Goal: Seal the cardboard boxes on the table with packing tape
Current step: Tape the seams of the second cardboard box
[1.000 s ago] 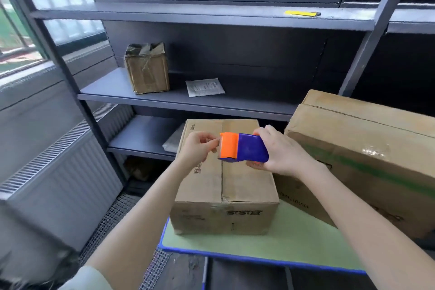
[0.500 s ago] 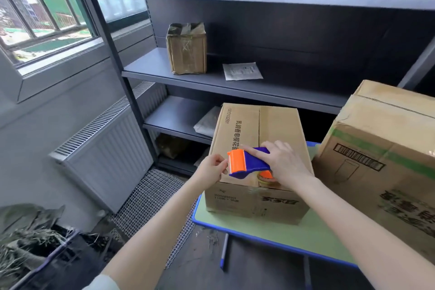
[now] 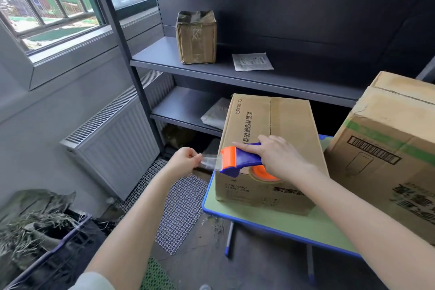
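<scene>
A closed cardboard box [image 3: 270, 125] stands on the left end of a small green table [image 3: 277, 223] with a blue rim. My right hand [image 3: 275, 155] grips a blue and orange tape dispenser [image 3: 240, 160] held at the box's near left corner. My left hand [image 3: 186, 159] pinches the free end of the clear tape [image 3: 209, 162], drawn out to the left of the dispenser, beyond the box's side. A larger cardboard box [image 3: 388, 153] with a green stripe sits on the table to the right.
Dark metal shelves [image 3: 235, 73] stand behind the table, holding a small worn box [image 3: 196, 37] and a paper packet [image 3: 251, 61]. A radiator [image 3: 117, 139] lines the left wall under the window. A wire mesh mat [image 3: 181, 212] and a crate of debris [image 3: 35, 238] lie on the floor.
The dispenser has come down from above the box's top to its near left corner. My left hand has pulled a short strip of tape out to the left. The view has swung left.
</scene>
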Demonstrator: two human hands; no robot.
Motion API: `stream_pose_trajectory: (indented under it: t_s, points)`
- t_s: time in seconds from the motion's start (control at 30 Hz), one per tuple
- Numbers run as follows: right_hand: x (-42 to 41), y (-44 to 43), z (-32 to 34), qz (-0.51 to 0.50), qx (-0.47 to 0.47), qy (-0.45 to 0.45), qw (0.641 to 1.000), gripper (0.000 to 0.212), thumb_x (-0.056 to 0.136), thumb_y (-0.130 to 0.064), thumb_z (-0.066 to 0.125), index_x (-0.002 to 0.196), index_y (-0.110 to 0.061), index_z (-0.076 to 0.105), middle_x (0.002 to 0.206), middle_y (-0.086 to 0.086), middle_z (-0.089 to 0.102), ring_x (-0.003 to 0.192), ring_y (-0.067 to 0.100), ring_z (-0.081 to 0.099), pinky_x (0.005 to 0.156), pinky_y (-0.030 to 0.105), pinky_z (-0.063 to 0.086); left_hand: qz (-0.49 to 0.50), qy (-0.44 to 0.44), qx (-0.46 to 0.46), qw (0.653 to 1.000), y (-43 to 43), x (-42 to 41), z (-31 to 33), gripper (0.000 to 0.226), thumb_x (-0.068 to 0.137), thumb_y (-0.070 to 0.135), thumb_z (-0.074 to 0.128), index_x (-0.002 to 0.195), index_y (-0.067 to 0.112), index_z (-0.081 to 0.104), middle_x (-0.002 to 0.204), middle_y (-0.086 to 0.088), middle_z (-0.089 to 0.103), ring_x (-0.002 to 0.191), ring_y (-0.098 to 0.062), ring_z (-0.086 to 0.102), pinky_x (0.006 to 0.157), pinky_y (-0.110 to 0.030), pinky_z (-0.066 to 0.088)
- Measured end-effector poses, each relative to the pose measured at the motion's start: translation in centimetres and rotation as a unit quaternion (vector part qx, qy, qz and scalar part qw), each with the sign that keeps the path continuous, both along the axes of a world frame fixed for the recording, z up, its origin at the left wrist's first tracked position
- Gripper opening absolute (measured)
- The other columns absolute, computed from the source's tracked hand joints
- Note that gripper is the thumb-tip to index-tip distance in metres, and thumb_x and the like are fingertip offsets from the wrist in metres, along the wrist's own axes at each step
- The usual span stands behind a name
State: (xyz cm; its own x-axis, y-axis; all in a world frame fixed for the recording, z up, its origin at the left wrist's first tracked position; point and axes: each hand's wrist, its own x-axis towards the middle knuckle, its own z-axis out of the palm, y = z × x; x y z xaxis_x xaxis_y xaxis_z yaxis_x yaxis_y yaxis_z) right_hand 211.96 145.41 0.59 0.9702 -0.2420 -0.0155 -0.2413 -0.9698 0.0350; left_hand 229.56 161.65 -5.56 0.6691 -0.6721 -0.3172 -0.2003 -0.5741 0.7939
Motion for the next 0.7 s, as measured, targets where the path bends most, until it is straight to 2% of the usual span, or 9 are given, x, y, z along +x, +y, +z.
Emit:
stream_pose_trajectory:
  t_s: [0.1, 0.23, 0.37, 0.53, 0.63, 0.7]
  points:
    - [-0.4, -0.6, 0.3, -0.014, -0.001, 0.021, 1.000, 0.068, 0.096, -0.011, 0.028, 0.141, -0.055, 0.005, 0.092, 0.000, 0.033, 0.098, 0.025, 0.045, 0.088, 0.033, 0.036, -0.017, 0.026, 0.007, 0.999, 0.8, 0.9, -0.1, 0.025, 0.096, 0.024, 0.053, 0.078, 0.007, 0.057, 0.062, -0.003, 0.050, 0.046, -0.010, 0.038, 0.047, -0.022, 0.036]
    - [-0.6, -0.4, 0.3, -0.026, 0.010, 0.018, 0.999, 0.068, 0.096, -0.011, 0.027, 0.140, -0.057, 0.004, 0.092, 0.000, 0.035, 0.086, 0.020, 0.037, 0.077, 0.030, 0.031, -0.023, 0.014, 0.014, 1.000, 0.0, 1.0, -0.1, 0.026, 0.096, 0.024, 0.052, 0.075, 0.008, 0.055, 0.069, -0.006, 0.052, 0.049, -0.011, 0.039, 0.047, -0.021, 0.037]
    - [-1.8, -1.8, 0.4, -0.052, 0.006, 0.027, 0.998, 0.068, 0.096, -0.011, 0.027, 0.140, -0.058, 0.006, 0.091, 0.000, 0.037, 0.084, 0.019, 0.035, 0.074, 0.029, 0.029, -0.017, -0.009, 0.030, 0.999, 0.3, 1.9, -0.4, 0.025, 0.096, 0.023, 0.051, 0.077, 0.007, 0.054, 0.070, -0.002, 0.058, 0.048, -0.011, 0.038, 0.046, -0.020, 0.036]
    - [-2.8, -2.3, 0.5, -0.064, 0.016, 0.041, 0.997, 0.068, 0.096, -0.011, 0.028, 0.141, -0.057, 0.006, 0.090, 0.000, 0.038, 0.083, 0.019, 0.036, 0.073, 0.029, 0.027, -0.031, 0.020, 0.029, 0.999, 0.3, 2.4, -0.9, 0.028, 0.096, 0.023, 0.052, 0.073, 0.007, 0.053, 0.064, -0.002, 0.054, 0.045, -0.010, 0.035, 0.043, -0.018, 0.033]
    - [-3.0, -2.6, 0.3, -0.062, 0.009, 0.046, 0.997, 0.069, 0.096, -0.009, 0.028, 0.141, -0.057, 0.006, 0.090, 0.000, 0.038, 0.083, 0.019, 0.036, 0.073, 0.029, 0.027, -0.013, 0.015, 0.028, 0.999, 0.5, 2.5, -1.1, 0.026, 0.097, 0.020, 0.051, 0.074, 0.007, 0.054, 0.055, 0.006, 0.053, 0.045, -0.009, 0.035, 0.044, -0.019, 0.032]
    - [-3.3, -3.2, 0.1, -0.065, -0.002, 0.053, 0.996, 0.067, 0.097, -0.012, 0.028, 0.141, -0.058, 0.008, 0.088, -0.001, 0.036, 0.084, 0.018, 0.036, 0.073, 0.029, 0.026, -0.016, 0.015, 0.035, 0.999, 0.5, 2.4, -1.4, 0.026, 0.097, 0.021, 0.051, 0.075, 0.008, 0.055, 0.058, 0.003, 0.052, 0.045, -0.008, 0.035, 0.044, -0.019, 0.031]
